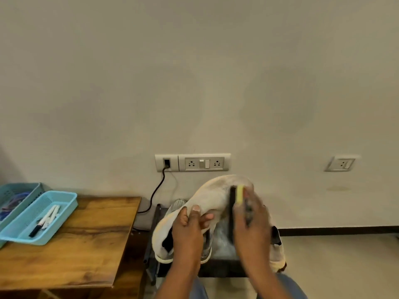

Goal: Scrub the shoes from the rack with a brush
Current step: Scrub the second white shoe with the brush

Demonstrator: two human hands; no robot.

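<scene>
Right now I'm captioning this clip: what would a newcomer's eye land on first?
At bottom centre, the left hand grips a white shoe while the right hand holds a yellow-backed brush against it. Left, a blue tray of markers sits on a wooden table.

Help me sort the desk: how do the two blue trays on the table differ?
The near tray sits whole in view and holds markers; the far tray is cut off by the picture's left edge and holds something dark blue, too blurred to name. The near tray overlaps the far tray's front. Both are light blue perforated plastic on the wooden table.
</scene>
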